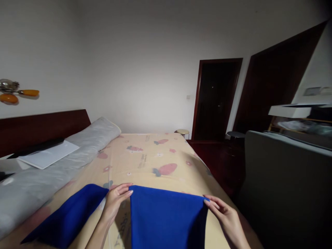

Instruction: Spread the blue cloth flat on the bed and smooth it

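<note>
A plain blue cloth (168, 218) hangs between my two hands, its top edge pulled fairly straight and its lower part running out of view. My left hand (116, 199) pinches the top left corner between thumb and fingers. At the opposite corner, my right hand (224, 212) grips the fabric in the same kind of pinch. Another piece of blue cloth (75, 214) lies crumpled on the bed to the left of my left hand. Whether the two blue pieces join is out of view.
Under the cloth is a bed (145, 155) with a cream, carrot-patterned sheet. A grey bolster (88, 148) runs along the dark headboard (52, 126), with white paper (49, 154) on it. Beyond the right edge stand a dark panel (280, 173), a round stool (235, 135) and a door (216, 100).
</note>
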Motion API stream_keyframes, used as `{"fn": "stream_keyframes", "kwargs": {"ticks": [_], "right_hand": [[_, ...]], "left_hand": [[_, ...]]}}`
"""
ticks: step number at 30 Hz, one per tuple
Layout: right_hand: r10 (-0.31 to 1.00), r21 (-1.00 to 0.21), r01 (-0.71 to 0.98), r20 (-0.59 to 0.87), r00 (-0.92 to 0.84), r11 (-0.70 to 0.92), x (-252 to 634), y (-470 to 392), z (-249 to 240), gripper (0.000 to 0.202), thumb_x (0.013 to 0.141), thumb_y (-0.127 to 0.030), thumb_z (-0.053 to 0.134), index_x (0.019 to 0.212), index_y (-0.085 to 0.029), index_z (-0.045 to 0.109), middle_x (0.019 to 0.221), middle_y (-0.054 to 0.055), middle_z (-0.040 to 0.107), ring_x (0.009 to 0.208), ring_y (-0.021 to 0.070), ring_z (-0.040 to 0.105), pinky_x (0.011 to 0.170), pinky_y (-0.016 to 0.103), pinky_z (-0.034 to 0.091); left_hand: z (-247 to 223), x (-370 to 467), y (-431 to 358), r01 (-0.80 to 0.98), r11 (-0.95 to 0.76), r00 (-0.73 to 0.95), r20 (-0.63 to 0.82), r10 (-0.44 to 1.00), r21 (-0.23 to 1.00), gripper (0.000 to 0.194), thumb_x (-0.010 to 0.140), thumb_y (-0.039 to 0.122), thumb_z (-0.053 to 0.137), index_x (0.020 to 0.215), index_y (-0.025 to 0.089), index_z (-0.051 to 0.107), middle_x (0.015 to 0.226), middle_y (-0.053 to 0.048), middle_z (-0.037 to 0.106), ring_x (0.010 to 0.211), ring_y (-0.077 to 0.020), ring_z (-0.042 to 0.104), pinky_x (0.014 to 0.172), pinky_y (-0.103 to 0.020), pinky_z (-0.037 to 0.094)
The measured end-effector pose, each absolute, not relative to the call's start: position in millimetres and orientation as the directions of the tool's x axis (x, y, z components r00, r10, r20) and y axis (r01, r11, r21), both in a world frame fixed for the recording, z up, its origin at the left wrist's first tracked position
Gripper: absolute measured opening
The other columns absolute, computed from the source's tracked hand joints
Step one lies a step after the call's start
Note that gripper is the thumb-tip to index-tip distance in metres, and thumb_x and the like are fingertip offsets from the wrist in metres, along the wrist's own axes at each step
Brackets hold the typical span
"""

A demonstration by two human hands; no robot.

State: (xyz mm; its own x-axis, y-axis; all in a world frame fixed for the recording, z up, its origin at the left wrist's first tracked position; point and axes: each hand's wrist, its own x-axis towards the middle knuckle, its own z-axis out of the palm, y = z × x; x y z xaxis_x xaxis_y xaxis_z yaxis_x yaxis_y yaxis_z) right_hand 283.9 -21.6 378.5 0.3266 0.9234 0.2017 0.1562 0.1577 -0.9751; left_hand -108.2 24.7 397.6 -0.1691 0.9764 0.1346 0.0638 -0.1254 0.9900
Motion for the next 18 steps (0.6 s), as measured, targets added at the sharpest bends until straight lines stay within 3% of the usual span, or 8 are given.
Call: {"fn": "stream_keyframes", "kwargs": {"ticks": [8, 18], "right_hand": [[0.912, -0.941, 0.288, 0.268, 0.312, 0.178, 294, -18, 375, 0.052, 0.057, -0.072, 0.071, 0.072, -0.023, 0.075, 0.076, 0.007, 0.075, 0.074, 0.0237, 0.07, 0.07, 0.028, 0.058], [0.908, -0.907, 0.375, 0.308, 0.285, 0.19, 296, -20, 371, 0.05, 0.063, -0.071, 0.068, 0.073, -0.022, 0.074, 0.073, 0.007, 0.072, 0.07, 0.0214, 0.068, 0.066, 0.026, 0.055]], "left_hand": [[382, -112, 35, 0.258, -0.218, -0.212, 0.275, 0.938, 0.941, 0.045, 0.051, 0.063, 0.078, 0.074, 0.024, 0.077, 0.083, -0.007, 0.078, 0.084, -0.0298, 0.072, 0.083, -0.04, 0.059], [389, -123, 30, 0.486, -0.337, -0.126, 0.447, 0.886, 0.806, 0.034, 0.071, 0.059, 0.067, 0.071, 0.026, 0.075, 0.083, -0.005, 0.076, 0.08, -0.0236, 0.068, 0.071, -0.031, 0.053]]}}
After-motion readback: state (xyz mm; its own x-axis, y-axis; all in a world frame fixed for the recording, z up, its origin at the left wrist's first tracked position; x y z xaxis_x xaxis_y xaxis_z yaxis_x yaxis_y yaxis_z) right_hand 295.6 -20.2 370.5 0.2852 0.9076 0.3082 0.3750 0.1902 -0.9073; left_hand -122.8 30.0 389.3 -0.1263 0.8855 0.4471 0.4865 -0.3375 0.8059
